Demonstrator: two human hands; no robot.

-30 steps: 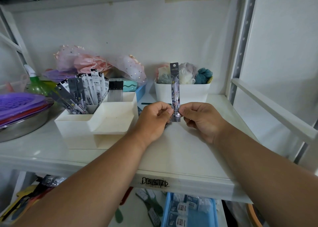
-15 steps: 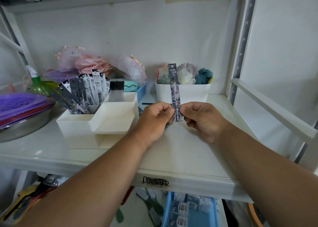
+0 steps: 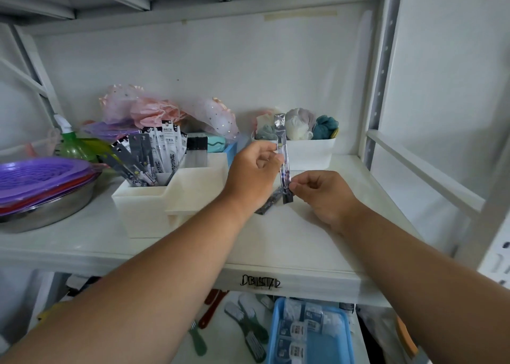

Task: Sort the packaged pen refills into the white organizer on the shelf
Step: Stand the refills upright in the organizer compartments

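A slim packaged pen refill point(image 3: 283, 156) stands upright between my hands above the shelf. My left hand point(image 3: 252, 172) pinches it near the middle; my right hand point(image 3: 321, 191) pinches its lower end. Another refill pack point(image 3: 269, 205) lies on the shelf under my left wrist, partly hidden. The white organizer point(image 3: 154, 206) sits to the left, its back compartment holding several refill packs point(image 3: 154, 154).
A white bin point(image 3: 309, 150) of cloth items stands behind my hands. A metal bowl with purple lids point(image 3: 41, 187) sits at far left beside a green spray bottle point(image 3: 69, 143). Shelf uprights point(image 3: 382, 74) rise on the right. A blue tray point(image 3: 311, 333) lies on the shelf below.
My left hand slid up the refill pack from its lower end to its middle. The right hand stays on the bottom end. A second pack on the shelf has come into view.
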